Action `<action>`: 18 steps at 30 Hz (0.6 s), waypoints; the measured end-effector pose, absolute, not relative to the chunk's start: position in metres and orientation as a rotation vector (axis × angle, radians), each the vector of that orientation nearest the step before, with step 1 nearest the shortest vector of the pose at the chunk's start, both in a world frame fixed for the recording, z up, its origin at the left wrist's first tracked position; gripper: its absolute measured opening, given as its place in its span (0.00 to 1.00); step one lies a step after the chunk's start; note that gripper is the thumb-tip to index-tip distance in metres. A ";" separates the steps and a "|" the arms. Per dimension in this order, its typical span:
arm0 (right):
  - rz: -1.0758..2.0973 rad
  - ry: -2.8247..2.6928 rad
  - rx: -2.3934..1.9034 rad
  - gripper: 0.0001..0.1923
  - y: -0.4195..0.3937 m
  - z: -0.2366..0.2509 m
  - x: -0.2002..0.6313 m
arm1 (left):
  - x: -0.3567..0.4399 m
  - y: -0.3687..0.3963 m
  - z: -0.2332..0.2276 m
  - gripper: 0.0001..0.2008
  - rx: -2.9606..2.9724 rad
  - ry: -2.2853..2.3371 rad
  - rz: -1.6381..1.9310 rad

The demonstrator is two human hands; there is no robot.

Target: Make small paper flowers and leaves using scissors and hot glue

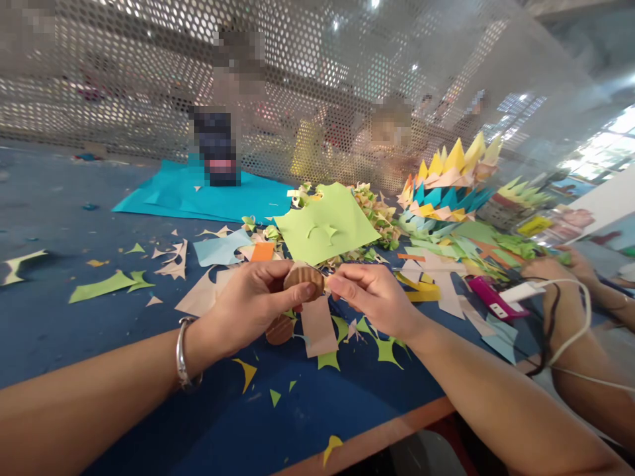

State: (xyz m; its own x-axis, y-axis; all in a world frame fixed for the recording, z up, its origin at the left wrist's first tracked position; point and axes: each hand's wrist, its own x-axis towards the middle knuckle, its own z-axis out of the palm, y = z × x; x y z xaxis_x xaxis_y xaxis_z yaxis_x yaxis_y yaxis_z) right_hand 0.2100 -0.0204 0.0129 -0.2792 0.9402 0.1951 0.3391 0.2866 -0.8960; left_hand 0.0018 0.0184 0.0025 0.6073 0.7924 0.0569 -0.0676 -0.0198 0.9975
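Along the left edge of the blue bench (44, 304) we see loose green scraps (106, 285) lying flat, and farther back, near the mesh screen (149, 79), a teal sheet (198, 195) spread out. Coming toward the middle, our left hand (253, 301), with a silver bangle (183, 357) at the wrist, is curled closed around a small brown ribbed paper piece (303, 280), thumb on its underside and fingers over the top. Touching the piece's right end, our right hand (372, 297) is pinched shut, thumb and forefinger gripping it. The piece sits just above the bench, between both hands, over a pale pink strip (320, 327) and green star-shaped offcuts (387, 347). Behind the hands lies a light green square sheet (327, 225) resting on curled paper shreds. Farther right stands a pile of pointed folded paper pieces (446, 182) in yellow, teal and peach. Near the right edge a pink tool (491, 297) lies flat, and another person's hand (550, 271) rests on the bench beside a white cable (570, 330).
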 end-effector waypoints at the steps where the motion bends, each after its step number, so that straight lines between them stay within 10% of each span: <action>1: 0.972 -1.786 -1.162 0.24 -0.020 0.013 0.210 | 0.002 0.018 0.002 0.09 1.426 0.649 0.759; 18: 0.834 -1.886 -1.172 0.24 -0.019 0.016 0.214 | -0.001 0.028 0.005 0.09 1.608 0.612 0.745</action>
State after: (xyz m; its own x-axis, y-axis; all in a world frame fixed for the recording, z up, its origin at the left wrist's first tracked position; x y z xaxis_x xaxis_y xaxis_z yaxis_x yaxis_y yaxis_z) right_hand 0.2144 -0.0193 0.0157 -0.2992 0.9196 0.2546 0.4302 0.3682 -0.8242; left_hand -0.0013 0.0279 0.0053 0.6563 0.7431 0.1311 -0.0150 -0.1609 0.9869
